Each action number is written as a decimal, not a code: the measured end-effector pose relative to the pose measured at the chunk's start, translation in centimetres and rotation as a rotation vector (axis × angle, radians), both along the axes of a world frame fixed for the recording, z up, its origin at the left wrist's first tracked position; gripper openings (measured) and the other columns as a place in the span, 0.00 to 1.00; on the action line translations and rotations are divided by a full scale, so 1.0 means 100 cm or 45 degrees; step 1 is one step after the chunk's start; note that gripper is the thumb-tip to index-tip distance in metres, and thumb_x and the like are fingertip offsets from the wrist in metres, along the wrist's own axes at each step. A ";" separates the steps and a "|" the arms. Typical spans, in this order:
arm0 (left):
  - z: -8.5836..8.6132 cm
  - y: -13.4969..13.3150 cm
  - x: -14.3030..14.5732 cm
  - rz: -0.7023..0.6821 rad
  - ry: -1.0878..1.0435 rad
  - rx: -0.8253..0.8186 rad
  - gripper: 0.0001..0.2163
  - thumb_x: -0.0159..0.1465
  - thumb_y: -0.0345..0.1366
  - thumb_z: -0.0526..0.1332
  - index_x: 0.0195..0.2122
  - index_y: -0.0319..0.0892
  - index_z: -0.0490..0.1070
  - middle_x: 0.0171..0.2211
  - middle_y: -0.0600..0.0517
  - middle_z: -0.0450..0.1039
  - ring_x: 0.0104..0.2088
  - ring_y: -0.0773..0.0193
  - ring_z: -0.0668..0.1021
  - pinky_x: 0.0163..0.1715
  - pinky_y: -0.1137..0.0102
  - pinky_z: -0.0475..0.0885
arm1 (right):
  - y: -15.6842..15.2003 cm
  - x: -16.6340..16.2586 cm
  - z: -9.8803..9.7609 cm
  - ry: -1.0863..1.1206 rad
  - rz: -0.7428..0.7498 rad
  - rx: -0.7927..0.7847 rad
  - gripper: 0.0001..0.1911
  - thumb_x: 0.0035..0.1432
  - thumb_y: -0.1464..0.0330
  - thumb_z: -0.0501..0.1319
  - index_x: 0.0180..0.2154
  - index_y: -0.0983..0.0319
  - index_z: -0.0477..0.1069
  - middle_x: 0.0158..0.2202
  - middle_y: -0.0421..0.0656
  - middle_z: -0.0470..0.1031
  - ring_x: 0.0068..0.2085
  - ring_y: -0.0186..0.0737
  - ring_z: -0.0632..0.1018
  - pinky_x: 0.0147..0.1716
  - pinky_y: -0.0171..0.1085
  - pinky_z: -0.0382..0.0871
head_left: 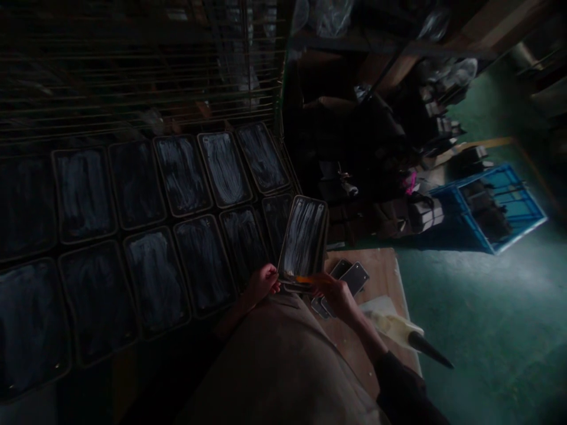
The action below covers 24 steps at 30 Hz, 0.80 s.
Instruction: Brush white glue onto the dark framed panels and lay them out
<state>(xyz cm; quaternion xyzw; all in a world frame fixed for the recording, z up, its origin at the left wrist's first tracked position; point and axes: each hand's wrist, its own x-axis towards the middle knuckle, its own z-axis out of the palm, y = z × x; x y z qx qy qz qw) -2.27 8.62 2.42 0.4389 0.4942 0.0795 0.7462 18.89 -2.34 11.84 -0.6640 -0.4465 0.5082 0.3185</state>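
Observation:
In the dim light, a dark rectangular panel (304,236) with rounded corners and whitish streaks stands at a tilt in front of me. My left hand (264,281) is closed at its lower left corner, the fingers pinching the edge. My right hand (333,289) is closed round a thin orange stick-like tool (305,279), which lies across the panel's lower edge. The tool's working end is too dark to make out. Beneath the panel shows the edge of another (295,288). Several similar streaked panels (204,262) lie in two rows to the left.
A wooden board (381,271) at right bears small dark plates (354,277) and a pale bottle-like thing with a black tapered nozzle (429,348). Wire mesh (146,88) rises behind the rows. A blue crate (509,236) stands on the green floor (487,319). Dark stacked goods fill the back.

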 end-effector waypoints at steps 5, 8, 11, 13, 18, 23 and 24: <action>-0.001 -0.003 0.001 0.013 0.012 0.013 0.09 0.56 0.39 0.62 0.32 0.41 0.63 0.20 0.56 0.72 0.18 0.68 0.76 0.16 0.77 0.68 | -0.004 0.034 0.000 -0.091 -0.136 0.109 0.17 0.67 0.57 0.49 0.46 0.61 0.68 0.29 0.43 0.77 0.29 0.39 0.79 0.30 0.36 0.75; -0.001 -0.006 0.001 0.016 0.039 0.062 0.10 0.56 0.40 0.62 0.33 0.40 0.63 0.21 0.55 0.73 0.18 0.68 0.77 0.16 0.78 0.68 | 0.016 0.057 -0.005 -0.321 -0.296 0.249 0.18 0.67 0.57 0.49 0.49 0.62 0.67 0.30 0.43 0.77 0.31 0.39 0.80 0.33 0.37 0.75; 0.002 -0.007 0.002 0.026 0.033 0.088 0.10 0.57 0.40 0.62 0.33 0.41 0.63 0.21 0.55 0.73 0.19 0.68 0.77 0.17 0.78 0.69 | 0.037 0.067 -0.009 -0.501 -0.326 0.362 0.17 0.67 0.59 0.50 0.51 0.60 0.66 0.34 0.43 0.78 0.35 0.40 0.80 0.36 0.37 0.74; 0.006 -0.008 0.003 0.036 0.056 0.085 0.10 0.57 0.39 0.62 0.33 0.41 0.63 0.22 0.55 0.73 0.19 0.67 0.77 0.17 0.77 0.69 | 0.044 0.066 -0.012 -0.593 -0.277 0.396 0.16 0.66 0.61 0.50 0.51 0.60 0.67 0.35 0.43 0.78 0.35 0.39 0.80 0.36 0.36 0.73; 0.009 -0.010 0.004 0.031 0.085 0.085 0.09 0.58 0.38 0.60 0.33 0.41 0.62 0.21 0.54 0.74 0.21 0.65 0.79 0.18 0.75 0.71 | 0.015 0.050 -0.007 -0.563 -0.137 0.289 0.16 0.67 0.63 0.49 0.51 0.60 0.66 0.32 0.43 0.78 0.32 0.39 0.79 0.33 0.35 0.73; 0.006 -0.015 0.002 0.077 -0.025 0.021 0.13 0.57 0.43 0.61 0.35 0.41 0.61 0.23 0.52 0.76 0.25 0.62 0.81 0.21 0.74 0.73 | -0.008 0.045 0.016 -0.209 -0.146 0.204 0.16 0.67 0.59 0.49 0.48 0.59 0.67 0.28 0.41 0.77 0.27 0.38 0.79 0.28 0.34 0.74; 0.005 -0.015 0.002 0.081 -0.045 0.016 0.14 0.57 0.44 0.61 0.35 0.41 0.61 0.23 0.52 0.76 0.25 0.62 0.81 0.21 0.74 0.73 | -0.004 0.047 0.019 -0.200 -0.199 0.226 0.16 0.67 0.58 0.49 0.48 0.60 0.67 0.29 0.41 0.77 0.28 0.38 0.79 0.29 0.34 0.74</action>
